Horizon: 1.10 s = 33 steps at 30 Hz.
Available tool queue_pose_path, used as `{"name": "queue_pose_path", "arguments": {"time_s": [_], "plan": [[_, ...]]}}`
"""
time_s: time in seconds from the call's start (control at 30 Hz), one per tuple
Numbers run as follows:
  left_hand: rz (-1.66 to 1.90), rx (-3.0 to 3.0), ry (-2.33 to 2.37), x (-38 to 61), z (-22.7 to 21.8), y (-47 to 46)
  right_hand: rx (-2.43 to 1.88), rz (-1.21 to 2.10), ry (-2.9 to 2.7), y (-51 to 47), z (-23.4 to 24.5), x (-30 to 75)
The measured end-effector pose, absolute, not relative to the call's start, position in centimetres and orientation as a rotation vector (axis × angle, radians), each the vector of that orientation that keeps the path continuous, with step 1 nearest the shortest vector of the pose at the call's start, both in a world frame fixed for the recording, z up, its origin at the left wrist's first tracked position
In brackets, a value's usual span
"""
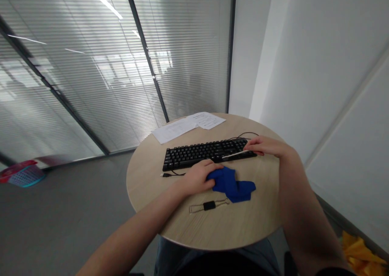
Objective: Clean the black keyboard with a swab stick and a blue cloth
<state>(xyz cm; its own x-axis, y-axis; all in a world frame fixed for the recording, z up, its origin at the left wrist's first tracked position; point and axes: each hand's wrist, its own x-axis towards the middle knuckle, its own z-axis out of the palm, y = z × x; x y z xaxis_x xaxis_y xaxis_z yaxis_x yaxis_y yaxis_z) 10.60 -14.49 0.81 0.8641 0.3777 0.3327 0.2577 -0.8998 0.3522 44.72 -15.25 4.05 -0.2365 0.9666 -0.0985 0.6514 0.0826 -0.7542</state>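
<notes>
My right hand (260, 145) pinches a thin white stick (235, 155), whose far end points down at the front right part of the black keyboard (197, 152). What kind of stick it is I cannot make out. Close to the keyboard's front edge, my left hand (200, 177) grips the left end of a crumpled blue cloth (232, 185) between fingers and thumb. A wire keycap puller (209, 205) with a black middle lies on the table in front of the cloth. Left of my left hand, a USB plug (166, 175) on a black cable rests below the keyboard.
Printed paper sheets (176, 129) lie at the back of the round wooden table (146, 187). Behind it stands a glass partition with blinds (188, 65), and a white wall (319, 65) is on the right. A pink and blue basket (26, 175) sits on the floor at left.
</notes>
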Motion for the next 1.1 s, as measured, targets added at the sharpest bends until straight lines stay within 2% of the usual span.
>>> {"name": "queue_pose_path", "arguments": {"time_s": [0.2,0.33,0.57,0.77,1.0,1.1], "plan": [[1.627,2.383,0.78,8.0,2.1,-12.4,-1.586,1.142,-1.997,-14.0,3.3,43.1],[2.053,2.019,1.006,6.1,2.0,-10.2,-1.503,1.232,-2.133,-13.2,2.8,40.6],[1.982,2.039,1.155,4.9,1.3,-8.4,-1.531,1.429,-2.294,-13.2,2.4,36.2],[1.927,2.062,1.174,5.0,1.0,-8.4,-1.511,1.055,-2.527,-14.1,2.3,32.9],[1.818,2.126,1.147,5.2,0.8,-8.6,-1.37,1.067,-2.552,-14.7,2.4,32.0],[1.76,2.193,1.155,5.5,0.7,-9.0,-1.315,0.924,-2.381,-14.1,2.9,33.3]]}}
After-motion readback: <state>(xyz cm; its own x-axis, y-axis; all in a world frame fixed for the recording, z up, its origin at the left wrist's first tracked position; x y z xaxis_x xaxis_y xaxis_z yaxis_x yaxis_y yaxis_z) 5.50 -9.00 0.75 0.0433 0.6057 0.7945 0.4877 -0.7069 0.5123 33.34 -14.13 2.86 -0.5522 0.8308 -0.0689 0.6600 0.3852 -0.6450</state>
